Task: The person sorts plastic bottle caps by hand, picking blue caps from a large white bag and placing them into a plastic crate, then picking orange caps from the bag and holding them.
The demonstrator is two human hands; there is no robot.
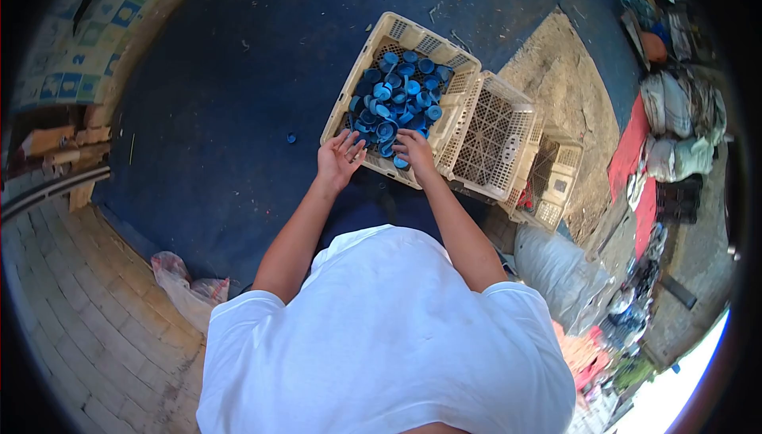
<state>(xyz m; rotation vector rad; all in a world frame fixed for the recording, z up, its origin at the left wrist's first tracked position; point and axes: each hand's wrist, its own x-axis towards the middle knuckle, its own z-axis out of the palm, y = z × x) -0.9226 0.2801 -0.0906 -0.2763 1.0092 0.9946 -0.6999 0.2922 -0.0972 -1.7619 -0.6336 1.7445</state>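
Several blue plastic pieces (399,93), round and cup-like, lie heaped in a cream plastic crate (341,107) in front of me. Over the crate's near left corner is my left hand (341,160), palm turned up and fingers apart, with nothing visible in it. My right hand (416,151) reaches over the near rim, its fingers spread at the edge of the heap. One blue piece (400,163) lies just below the right fingers. Whether the right fingertips touch any piece is hard to tell.
Right of the crate stand a second cream crate (500,128) and a third (565,172) with something red inside. A single blue piece (291,138) lies on the dark blue floor covering (214,109). Plastic bags (189,287) lie lower left; a grey sack (556,267) lies right.
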